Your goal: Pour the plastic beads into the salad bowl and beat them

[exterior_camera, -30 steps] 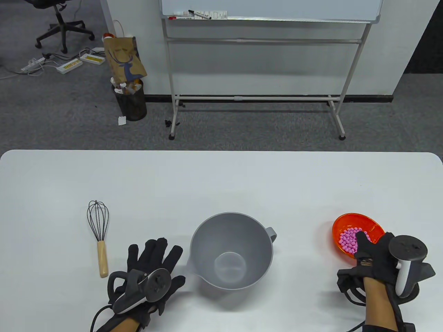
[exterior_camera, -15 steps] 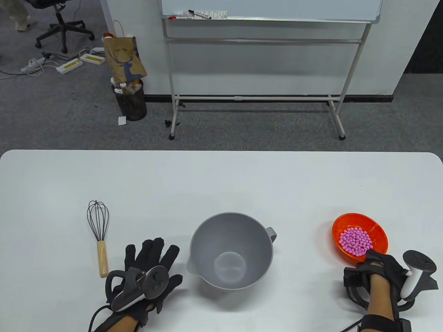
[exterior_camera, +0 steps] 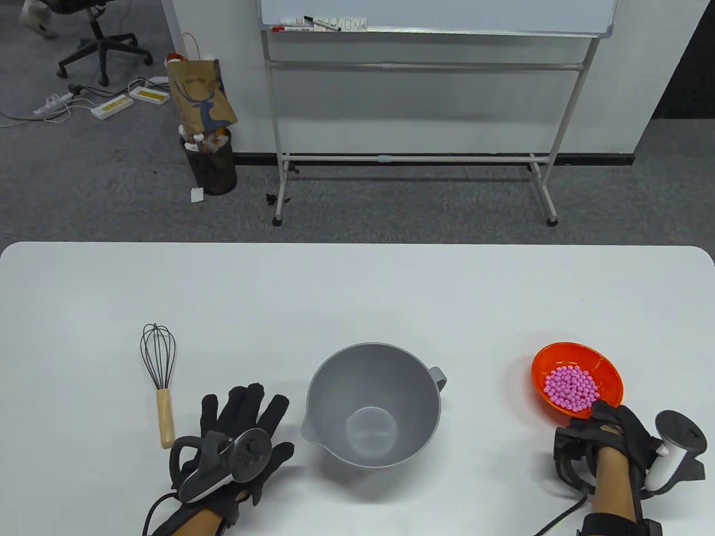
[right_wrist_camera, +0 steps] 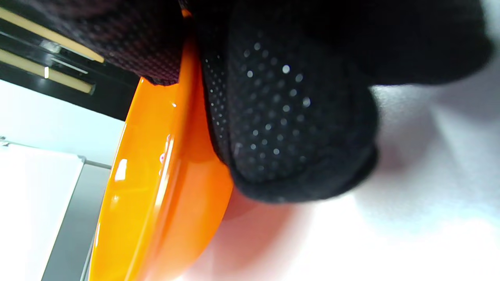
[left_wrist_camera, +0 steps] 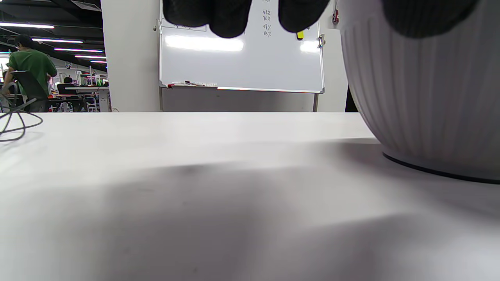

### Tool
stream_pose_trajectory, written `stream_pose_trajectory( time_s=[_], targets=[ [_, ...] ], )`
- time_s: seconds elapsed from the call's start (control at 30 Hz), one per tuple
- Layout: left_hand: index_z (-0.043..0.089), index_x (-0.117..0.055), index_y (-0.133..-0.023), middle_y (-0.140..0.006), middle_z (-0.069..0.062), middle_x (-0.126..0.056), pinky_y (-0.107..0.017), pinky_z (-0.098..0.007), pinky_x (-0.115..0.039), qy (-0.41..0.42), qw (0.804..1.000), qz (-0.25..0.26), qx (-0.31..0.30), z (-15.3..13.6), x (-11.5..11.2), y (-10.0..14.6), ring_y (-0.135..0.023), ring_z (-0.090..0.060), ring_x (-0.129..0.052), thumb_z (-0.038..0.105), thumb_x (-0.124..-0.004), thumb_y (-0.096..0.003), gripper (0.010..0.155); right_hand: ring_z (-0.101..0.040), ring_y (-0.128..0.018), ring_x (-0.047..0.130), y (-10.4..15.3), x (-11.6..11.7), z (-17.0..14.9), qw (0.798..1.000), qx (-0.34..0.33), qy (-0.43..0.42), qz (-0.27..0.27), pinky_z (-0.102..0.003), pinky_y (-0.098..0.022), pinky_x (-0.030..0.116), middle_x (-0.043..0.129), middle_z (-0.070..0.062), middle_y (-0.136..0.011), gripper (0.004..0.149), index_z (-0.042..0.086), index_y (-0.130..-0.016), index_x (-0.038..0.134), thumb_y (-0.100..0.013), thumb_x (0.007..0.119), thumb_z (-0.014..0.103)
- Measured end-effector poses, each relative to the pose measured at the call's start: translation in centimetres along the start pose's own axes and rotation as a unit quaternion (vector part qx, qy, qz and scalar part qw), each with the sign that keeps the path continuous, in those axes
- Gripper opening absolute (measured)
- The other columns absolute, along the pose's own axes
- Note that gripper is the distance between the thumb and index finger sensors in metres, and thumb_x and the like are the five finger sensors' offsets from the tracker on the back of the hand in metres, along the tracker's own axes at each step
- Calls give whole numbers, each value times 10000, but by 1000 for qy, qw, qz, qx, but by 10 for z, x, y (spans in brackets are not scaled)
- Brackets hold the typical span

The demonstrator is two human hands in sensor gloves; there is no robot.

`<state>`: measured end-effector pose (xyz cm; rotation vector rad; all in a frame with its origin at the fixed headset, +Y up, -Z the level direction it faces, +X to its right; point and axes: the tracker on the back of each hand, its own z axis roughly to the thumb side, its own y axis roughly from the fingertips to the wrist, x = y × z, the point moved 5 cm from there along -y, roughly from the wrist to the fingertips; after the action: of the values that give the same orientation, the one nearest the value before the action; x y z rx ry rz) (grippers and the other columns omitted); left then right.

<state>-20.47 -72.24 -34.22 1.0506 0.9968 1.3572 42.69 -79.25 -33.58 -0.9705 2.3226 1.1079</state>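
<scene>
Firstly, right hand [exterior_camera: 614, 430]: fingers [right_wrist_camera: 297, 117] curled round the near rim of the orange dish [exterior_camera: 603, 365], thumb over the edge, the others under the dish wall as the right wrist view shows. Dish sits at the table's near right; whether it is lifted off the surface or just tipped cannot be told. Beads [exterior_camera: 570, 388]: pink, heaped inside the dish toward its near side, none outside it.

Left hand [exterior_camera: 246, 424]: fingers [exterior_camera: 251, 399] straight and spread, palm down flat on the table [exterior_camera: 357, 290], grasping nothing. It lies just beside the bowl's left side, apart from it in the table view; in the left wrist view the fingertips [left_wrist_camera: 226, 15] hang in at the top edge with the bowl's ribbed wall close at right.

Bowl [exterior_camera: 335, 391]: grey, upright, at the near centre, spout toward the left hand, handle tab on its far right; nothing inside.

Whisk [exterior_camera: 159, 379]: dark wires, wooden handle, lying flat left of the left hand, wires pointing away from the person; untouched.

Beyond the table: whiteboard [exterior_camera: 435, 17] on a stand, bin [exterior_camera: 212, 164] with a paper bag [exterior_camera: 201, 95] above it, office chair [exterior_camera: 95, 33], power strips on the carpet.
</scene>
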Motion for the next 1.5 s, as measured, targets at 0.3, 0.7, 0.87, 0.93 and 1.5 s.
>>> stream_pose_trajectory(
  time_s=[0.3, 0.7, 0.87, 0.93, 1.5],
  targets=[
    [410, -442, -1102, -1245, -94, -410, -748, -703, -275, 0, 1000, 3, -1, 0, 1, 1, -1152, -378, -459, 704, -643, -434, 756, -207, -75, 1101, 52, 0, 56, 993, -105, 1, 55, -360, -124, 879, 1032, -147, -420, 589, 17, -913, 705, -456, 865, 352],
    [407, -444, -1102, -1244, -94, -415, -747, -703, -278, 1, 1000, 11, -4, 3, 4, 3, -1150, -380, -464, 701, -645, -435, 756, -203, -62, 1097, 155, 44, 126, 954, -254, 73, 142, -356, -116, 877, 1035, -146, -409, 584, 8, -904, 724, -457, 871, 356],
    [407, -443, -1102, -1244, -94, -415, -749, -703, -278, 4, 1000, 12, -4, 3, 5, 3, -1150, -381, -465, 701, -645, -436, 755, -205, -71, 1096, 196, 76, 140, 929, -308, 133, 156, -355, -122, 876, 1035, -141, -416, 583, 18, -908, 725, -457, 868, 359],
    [409, -442, -1101, -1243, -94, -416, -749, -703, -278, 6, 1000, 14, -4, 2, 5, 3, -1151, -379, -463, 701, -646, -436, 755, -207, -74, 1095, 211, 90, 142, 919, -326, 160, 154, -357, -125, 875, 1034, -144, -418, 581, 23, -910, 725, -457, 868, 357],
    [409, -443, -1102, -1245, -94, -416, -748, -704, -278, 4, 1000, 12, -4, 2, 4, 3, -1151, -378, -465, 701, -647, -436, 755, -244, -127, 1090, 351, 154, 137, 678, -613, 382, -137, -380, -178, 862, 1044, -110, -461, 540, 96, -908, 764, -449, 871, 359]
  ],
)
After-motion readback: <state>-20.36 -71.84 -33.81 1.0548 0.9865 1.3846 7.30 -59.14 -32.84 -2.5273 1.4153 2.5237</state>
